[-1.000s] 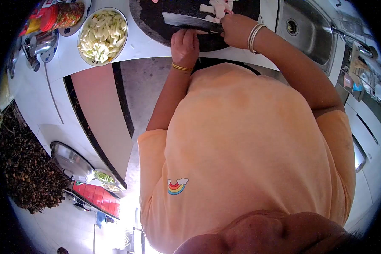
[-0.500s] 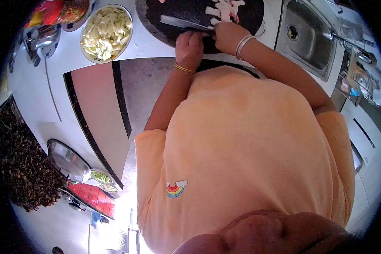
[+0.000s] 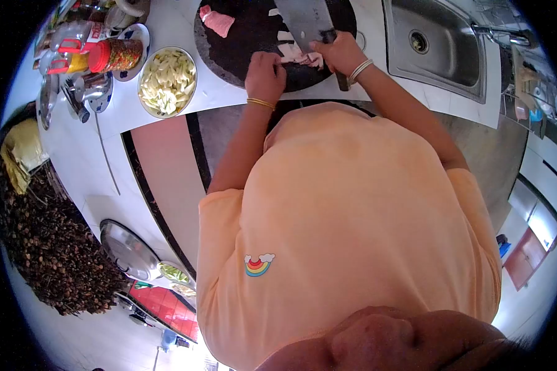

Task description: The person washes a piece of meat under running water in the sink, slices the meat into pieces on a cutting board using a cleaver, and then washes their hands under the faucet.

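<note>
My right hand (image 3: 342, 52) grips the dark handle of a cleaver (image 3: 304, 20), whose broad blade points away over the round dark chopping board (image 3: 226, 59). My left hand (image 3: 265, 75) has its fingers curled at the left end of a pale pink piece of meat (image 3: 306, 58); the fingertips are partly hidden. Several whitish cut strips (image 3: 284, 37) lie beside the blade. A separate pink chunk of meat (image 3: 218, 22) rests on the board's far left.
Left of the board stands a bowl of pale sliced vegetable (image 3: 167, 80). Beyond it are a red-lidded jar (image 3: 108, 55) and other containers. A steel sink (image 3: 436, 74) is at the right. A metal basin (image 3: 127, 247) sits on the left counter.
The cleaver, earlier lying low across the board near both hands, is now raised and turned, blade pointing away. My left hand is at the meat's left end. The view has shifted, showing the pink chunk more fully.
</note>
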### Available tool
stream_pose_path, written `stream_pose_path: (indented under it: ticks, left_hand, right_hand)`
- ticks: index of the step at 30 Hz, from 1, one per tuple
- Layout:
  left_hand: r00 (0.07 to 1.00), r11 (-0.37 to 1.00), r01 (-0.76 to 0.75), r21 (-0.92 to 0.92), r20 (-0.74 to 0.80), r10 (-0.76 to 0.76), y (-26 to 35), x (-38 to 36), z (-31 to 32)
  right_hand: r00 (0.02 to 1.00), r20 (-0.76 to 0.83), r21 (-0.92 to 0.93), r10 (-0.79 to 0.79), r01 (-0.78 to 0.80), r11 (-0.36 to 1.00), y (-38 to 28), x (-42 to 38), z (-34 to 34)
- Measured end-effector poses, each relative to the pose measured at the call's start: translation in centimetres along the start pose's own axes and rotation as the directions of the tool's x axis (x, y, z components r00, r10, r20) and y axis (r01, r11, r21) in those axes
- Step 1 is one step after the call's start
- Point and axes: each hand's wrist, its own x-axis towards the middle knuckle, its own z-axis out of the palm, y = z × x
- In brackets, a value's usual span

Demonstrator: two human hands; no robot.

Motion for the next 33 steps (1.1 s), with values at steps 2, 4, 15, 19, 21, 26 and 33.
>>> stream_pose_path:
  ticks: [2, 4, 15, 19, 21, 26, 33]
  left_hand:
    - [1.0, 1.0, 0.009, 0.021, -0.009, -0.009, -1.1, 1.8, 0.2]
    - [0.995, 0.993, 0.084, 0.077, 0.043, -0.087, -1.7, 3.0, -0.3]
    - [0.959, 0.982, -0.161, 0.103, 0.25, 0.131, -1.3, 2.5, -1.5]
    - [0.959, 0.964, -0.222, 0.144, 0.212, 0.189, -1.6, 1.8, -2.0]
    - [0.958, 0.96, -0.225, 0.163, 0.218, 0.188, -1.8, 1.7, -2.5]
    - [0.959, 0.949, -0.232, 0.215, 0.215, 0.186, -3.4, 1.6, -3.7]
    - [0.973, 0.972, -0.222, 0.079, -0.041, 0.226, -3.4, 3.7, -4.0]
  right_hand:
    - [1.0, -0.012, 0.016, 0.015, -0.015, 1.0, 0.7, 1.0, -0.8]
    - [0.999, -0.048, 0.081, 0.006, -0.002, 0.997, 0.7, 1.3, -1.1]
    - [0.984, 0.142, 0.23, 0.11, -0.141, 0.963, 1.1, 0.1, 0.5]
    - [0.953, 0.294, 0.016, 0.075, -0.084, 0.996, 2.5, 1.1, 2.0]
    - [0.937, 0.346, -0.02, 0.051, -0.047, 0.999, 2.8, 1.3, 2.4]
    - [0.946, 0.288, -0.049, 0.15, -0.142, 0.989, 3.5, 1.5, 3.1]
    - [0.973, 0.213, 0.001, 0.087, -0.09, 0.996, 2.1, 0.4, 1.9]
